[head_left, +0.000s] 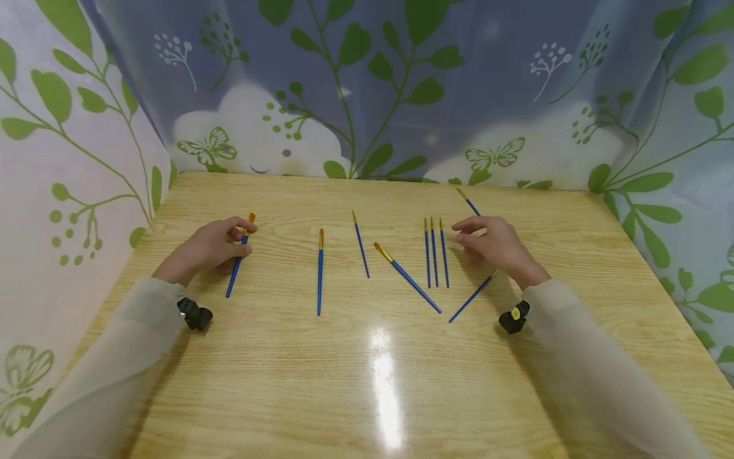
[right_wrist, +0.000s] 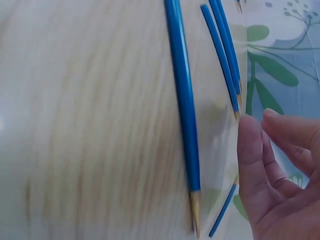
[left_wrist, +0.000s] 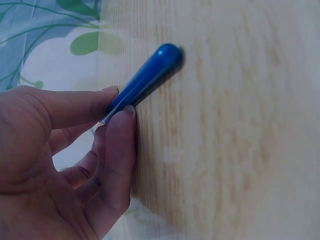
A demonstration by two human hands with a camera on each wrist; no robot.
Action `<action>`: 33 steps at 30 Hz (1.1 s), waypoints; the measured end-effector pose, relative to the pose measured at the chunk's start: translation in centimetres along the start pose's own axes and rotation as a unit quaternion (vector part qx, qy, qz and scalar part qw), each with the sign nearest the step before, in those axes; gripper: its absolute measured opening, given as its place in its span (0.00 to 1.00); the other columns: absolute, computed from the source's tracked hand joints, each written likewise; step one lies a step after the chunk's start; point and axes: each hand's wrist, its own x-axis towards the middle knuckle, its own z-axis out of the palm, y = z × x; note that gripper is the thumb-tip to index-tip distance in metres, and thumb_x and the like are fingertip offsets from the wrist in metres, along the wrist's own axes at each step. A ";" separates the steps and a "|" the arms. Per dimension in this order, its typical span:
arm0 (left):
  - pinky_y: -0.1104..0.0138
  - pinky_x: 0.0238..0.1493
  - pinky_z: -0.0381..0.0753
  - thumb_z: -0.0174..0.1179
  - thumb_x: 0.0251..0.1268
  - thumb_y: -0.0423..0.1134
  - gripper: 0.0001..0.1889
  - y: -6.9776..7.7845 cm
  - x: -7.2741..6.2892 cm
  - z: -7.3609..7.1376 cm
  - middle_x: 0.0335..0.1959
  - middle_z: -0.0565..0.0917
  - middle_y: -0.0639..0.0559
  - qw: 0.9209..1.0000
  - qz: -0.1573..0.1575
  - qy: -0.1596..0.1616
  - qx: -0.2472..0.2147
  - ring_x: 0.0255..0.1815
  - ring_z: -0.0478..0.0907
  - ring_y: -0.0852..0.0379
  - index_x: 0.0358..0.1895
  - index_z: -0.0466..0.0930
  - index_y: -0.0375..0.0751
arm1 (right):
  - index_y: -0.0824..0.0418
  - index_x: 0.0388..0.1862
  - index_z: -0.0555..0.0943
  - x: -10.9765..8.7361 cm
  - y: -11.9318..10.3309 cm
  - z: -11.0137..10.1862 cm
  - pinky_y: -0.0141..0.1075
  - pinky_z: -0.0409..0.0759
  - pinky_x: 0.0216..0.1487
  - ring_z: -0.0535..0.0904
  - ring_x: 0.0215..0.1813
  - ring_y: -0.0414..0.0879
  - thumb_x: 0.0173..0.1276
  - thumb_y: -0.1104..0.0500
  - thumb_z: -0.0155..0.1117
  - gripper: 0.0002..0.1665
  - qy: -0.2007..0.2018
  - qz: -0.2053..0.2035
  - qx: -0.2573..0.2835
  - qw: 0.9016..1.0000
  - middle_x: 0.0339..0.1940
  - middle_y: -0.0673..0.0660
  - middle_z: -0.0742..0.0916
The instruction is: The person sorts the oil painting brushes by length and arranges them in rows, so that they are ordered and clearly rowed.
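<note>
My left hand (head_left: 213, 245) pinches a flat paintbrush (head_left: 235, 274) with a blue handle and orange bristles, which point away from me. Close up in the left wrist view, thumb and fingertips grip its blue handle (left_wrist: 150, 72). My right hand (head_left: 490, 245) hovers just right of three thin blue paintbrushes (head_left: 434, 261) lying side by side. Its fingers are loosely bent, with nothing between thumb and fingertips in the right wrist view. Beneath that hand a slanted thin brush (head_left: 471, 298) lies with its tip end partly hidden. Another thin brush (head_left: 469, 202) shows beyond it.
Mid-table lie an upright-pointing flat brush (head_left: 320, 274), a thin brush (head_left: 361, 247) and a slanted flat brush (head_left: 408, 277). The wooden table (head_left: 275, 382) ends at a leaf-patterned curtain (head_left: 229, 127) at the back, with patterned cloth along both sides.
</note>
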 end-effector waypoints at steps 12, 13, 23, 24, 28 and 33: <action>0.61 0.36 0.89 0.60 0.84 0.36 0.26 0.0 0.1 0.0 0.65 0.70 0.33 1.000 0.002 0.003 0.001 0.42 0.81 0.48 0.79 0.69 0.35 | 0.62 0.74 0.81 -1.5 1.8 -1.7 0.37 0.91 0.44 0.85 0.43 0.46 0.86 0.54 0.63 0.23 -0.001 0.002 -0.015 1.000 0.56 0.66 0.83; 0.60 0.36 0.89 0.60 0.84 0.36 0.26 0.0 0.1 0.0 0.65 0.70 0.32 1.000 0.002 0.004 0.002 0.42 0.81 0.47 0.79 0.69 0.35 | 0.63 0.74 0.81 -1.8 2.1 -1.8 0.37 0.91 0.44 0.85 0.43 0.46 0.86 0.54 0.63 0.24 -0.002 0.002 -0.013 1.000 0.55 0.66 0.83; 0.61 0.37 0.88 0.60 0.85 0.36 0.27 0.0 0.1 -0.1 0.65 0.69 0.33 1.000 -0.002 -0.001 0.000 0.44 0.82 0.47 0.79 0.68 0.35 | 0.65 0.75 0.80 -4.0 3.8 -2.0 0.38 0.92 0.44 0.86 0.44 0.44 0.86 0.52 0.64 0.26 -0.024 0.013 -0.001 1.000 0.53 0.65 0.86; 0.61 0.37 0.88 0.60 0.84 0.36 0.27 0.0 0.0 -0.1 0.65 0.70 0.33 1.000 0.000 -0.003 -0.002 0.43 0.82 0.48 0.79 0.68 0.34 | 0.65 0.74 0.80 -4.1 3.8 -2.0 0.38 0.92 0.44 0.86 0.45 0.44 0.86 0.52 0.64 0.26 -0.026 0.012 -0.002 1.000 0.54 0.65 0.87; 0.61 0.38 0.87 0.60 0.84 0.35 0.27 0.0 -0.1 -0.2 0.64 0.70 0.33 1.000 0.005 -0.009 -0.012 0.41 0.82 0.49 0.79 0.67 0.32 | 0.67 0.73 0.80 -4.9 4.0 -1.9 0.38 0.92 0.43 0.87 0.43 0.43 0.86 0.53 0.64 0.26 -0.026 0.000 -0.002 1.000 0.54 0.66 0.88; 0.61 0.37 0.87 0.60 0.84 0.36 0.27 -0.1 0.0 -0.2 0.63 0.70 0.33 1.000 0.008 -0.006 -0.005 0.39 0.82 0.51 0.79 0.68 0.33 | 0.67 0.70 0.83 -5.8 3.7 -1.7 0.37 0.90 0.39 0.87 0.36 0.45 0.85 0.52 0.65 0.24 -0.025 -0.015 -0.036 0.999 0.48 0.65 0.89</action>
